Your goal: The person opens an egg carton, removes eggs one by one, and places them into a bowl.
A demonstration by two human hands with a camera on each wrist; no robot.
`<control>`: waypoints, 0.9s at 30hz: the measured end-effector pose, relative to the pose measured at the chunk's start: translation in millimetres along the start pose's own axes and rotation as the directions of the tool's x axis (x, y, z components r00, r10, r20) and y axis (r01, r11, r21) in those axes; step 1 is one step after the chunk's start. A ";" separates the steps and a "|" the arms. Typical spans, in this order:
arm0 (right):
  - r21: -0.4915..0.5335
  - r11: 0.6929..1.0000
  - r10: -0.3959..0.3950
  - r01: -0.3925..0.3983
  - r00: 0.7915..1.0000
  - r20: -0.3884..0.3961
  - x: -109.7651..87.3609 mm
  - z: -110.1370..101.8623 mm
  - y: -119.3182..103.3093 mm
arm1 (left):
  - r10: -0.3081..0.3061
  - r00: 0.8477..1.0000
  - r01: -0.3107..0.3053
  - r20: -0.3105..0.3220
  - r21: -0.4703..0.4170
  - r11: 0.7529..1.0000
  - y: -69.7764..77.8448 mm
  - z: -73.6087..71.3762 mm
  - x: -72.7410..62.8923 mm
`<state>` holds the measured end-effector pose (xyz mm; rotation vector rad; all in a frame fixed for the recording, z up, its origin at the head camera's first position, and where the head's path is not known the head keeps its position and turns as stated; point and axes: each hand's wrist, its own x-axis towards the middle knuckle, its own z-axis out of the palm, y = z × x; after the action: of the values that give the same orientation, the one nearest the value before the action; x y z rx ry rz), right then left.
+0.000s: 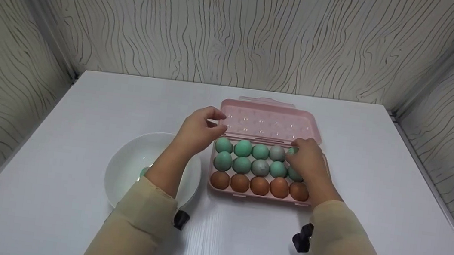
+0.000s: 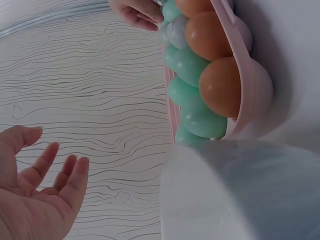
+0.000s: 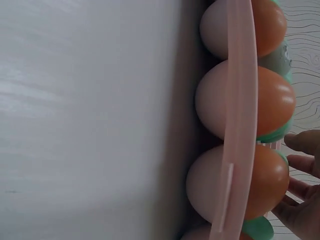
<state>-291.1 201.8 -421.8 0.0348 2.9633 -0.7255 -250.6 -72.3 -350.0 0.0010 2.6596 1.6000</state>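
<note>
A pink egg carton (image 1: 274, 200) lies with its lid folded back. Two rows of green and greyish eggs sit behind a front row of brown eggs (image 1: 259, 185). At the back right corner my right hand (image 1: 310, 160) has its fingers around a green egg (image 1: 292, 150), which it partly covers. My left hand (image 1: 198, 132) is held near the left end of the lid (image 1: 271, 118), fingers loosely bent and apart with nothing between them. The left forearm crosses above a white bowl (image 1: 127, 163); a bit of green egg (image 1: 143, 172) shows inside it.
The white table (image 1: 372, 249) extends around the carton and bowl. Wood-grain patterned panels (image 1: 239, 29) enclose it at the back and sides. Black wrist devices (image 1: 303, 238) hang beneath both forearms.
</note>
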 end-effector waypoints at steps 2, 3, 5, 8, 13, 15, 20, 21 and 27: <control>-0.022 1.000 -0.002 0.002 1.000 -0.004 -0.2 2.5 -1.3 | -0.008 1.000 0.008 0.001 0.005 1.000 -0.4 1.3 -0.5; -0.027 1.000 -0.006 0.006 1.000 -0.005 -0.3 3.7 -2.0 | -0.010 1.000 0.010 0.001 0.011 1.000 -0.4 1.8 -0.7; -0.033 0.999 -0.013 0.013 1.000 -0.006 0.1 5.7 -2.4 | -0.010 1.000 0.010 0.003 0.022 1.000 -0.6 2.6 -1.1; -0.037 0.999 -0.018 0.018 1.000 -0.001 1.7 8.1 -1.5 | -0.013 1.000 0.013 0.007 0.031 0.999 -1.4 3.6 -1.2; -0.074 0.997 -0.037 0.037 0.999 0.001 4.2 9.1 1.1 | -0.008 1.000 0.008 0.020 0.029 1.000 -4.8 6.3 -0.7; -0.072 0.997 -0.037 0.037 0.999 0.000 4.4 8.9 1.5 | -0.005 1.000 0.004 0.026 0.027 1.000 -5.8 7.9 -0.5; -0.058 0.998 -0.036 0.036 0.999 0.000 4.4 9.7 1.5 | -0.005 0.999 0.005 0.041 0.016 1.000 -6.3 11.4 -0.7; -0.058 0.998 -0.040 0.040 0.999 0.002 4.1 9.7 1.7 | -0.003 0.999 0.002 0.045 0.016 1.000 -6.4 11.8 -0.8; -0.065 0.997 -0.050 0.049 0.999 -0.006 2.7 6.9 3.1 | 0.029 0.998 -0.029 0.058 0.004 1.000 -7.6 9.9 -0.8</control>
<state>-293.1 201.4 -429.6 -0.0407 3.0030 -0.6350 -249.4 -67.2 -361.4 0.0856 2.6322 1.5762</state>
